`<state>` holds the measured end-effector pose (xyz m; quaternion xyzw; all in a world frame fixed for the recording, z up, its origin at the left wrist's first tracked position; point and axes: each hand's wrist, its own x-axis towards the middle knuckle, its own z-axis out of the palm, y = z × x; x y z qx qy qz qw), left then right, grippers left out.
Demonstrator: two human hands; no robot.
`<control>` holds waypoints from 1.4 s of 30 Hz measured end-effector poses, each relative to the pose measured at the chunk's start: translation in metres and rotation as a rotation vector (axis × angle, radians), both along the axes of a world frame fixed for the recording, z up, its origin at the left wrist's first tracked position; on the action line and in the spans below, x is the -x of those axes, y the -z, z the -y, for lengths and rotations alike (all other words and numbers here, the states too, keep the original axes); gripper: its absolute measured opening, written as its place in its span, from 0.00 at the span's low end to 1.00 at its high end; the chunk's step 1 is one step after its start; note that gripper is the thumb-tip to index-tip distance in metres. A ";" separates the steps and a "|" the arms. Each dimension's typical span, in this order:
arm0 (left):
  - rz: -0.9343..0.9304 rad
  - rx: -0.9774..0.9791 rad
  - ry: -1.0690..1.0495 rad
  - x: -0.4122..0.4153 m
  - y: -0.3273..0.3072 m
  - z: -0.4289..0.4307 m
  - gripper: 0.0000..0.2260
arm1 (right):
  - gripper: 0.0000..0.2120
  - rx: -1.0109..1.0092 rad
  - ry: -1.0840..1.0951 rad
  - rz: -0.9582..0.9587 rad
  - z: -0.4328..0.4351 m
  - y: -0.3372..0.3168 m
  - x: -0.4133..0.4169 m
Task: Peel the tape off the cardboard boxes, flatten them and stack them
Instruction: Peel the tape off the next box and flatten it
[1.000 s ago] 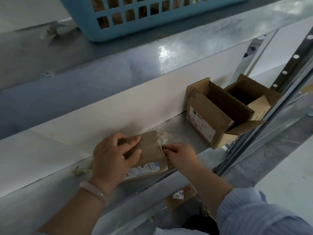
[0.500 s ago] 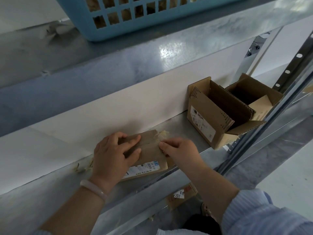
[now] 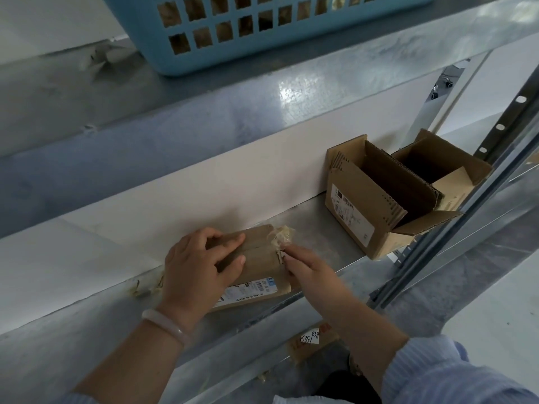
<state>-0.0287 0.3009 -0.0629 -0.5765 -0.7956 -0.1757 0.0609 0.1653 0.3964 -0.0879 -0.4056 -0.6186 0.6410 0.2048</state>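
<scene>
**Person peeling tape from a small cardboard box on a metal shelf**

A person is working at a grey metal shelf (image 3: 320, 228), seen from above. Low in the middle of the frame, a small, low brown cardboard box with a white shipping label (image 3: 259, 258) is lying on the shelf with its top flaps meeting at a seam.

The left grip (image 3: 198, 269), a bare hand with a pale bracelet (image 3: 166, 325) on the wrist, is pressing down on the box with fingers spread over its top, curled round nothing. The right grip (image 3: 309, 269) is reaching to the box's right edge, its fingertips pinching the end of a crumpled strip of clear yellowish tape (image 3: 281, 234) that is lifting off the cardboard.

At the right of the frame, two open brown cardboard boxes (image 3: 364, 205) are standing side by side, flaps up, not yet flattened. Scraps of peeled tape (image 3: 145, 287) are lying at the lower left of the shelf. A light blue plastic basket with square holes (image 3: 262, 45) is sitting on the shelf above, at the top of the frame.

Judging from this, the task is at an early stage. The tape on this box appears to be partly off. No stack of flattened boxes is showing, and the two standing boxes are waiting to be flattened.
</scene>
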 end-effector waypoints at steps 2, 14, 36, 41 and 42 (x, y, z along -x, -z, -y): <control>-0.005 -0.011 0.006 -0.001 0.000 0.001 0.19 | 0.09 0.098 -0.099 -0.030 0.003 -0.004 -0.006; 0.704 -0.352 -0.117 -0.025 -0.035 0.011 0.24 | 0.38 -0.850 -0.117 0.091 0.000 -0.030 0.011; 1.032 -0.338 -0.199 0.016 -0.077 0.059 0.06 | 0.31 -1.244 -0.195 0.157 0.000 -0.037 0.028; 0.350 -0.200 0.173 0.034 -0.087 0.066 0.15 | 0.29 -1.294 -0.224 0.124 0.001 -0.039 0.035; 0.218 -0.151 0.210 0.038 -0.087 0.065 0.13 | 0.29 -1.300 -0.226 0.120 0.001 -0.039 0.035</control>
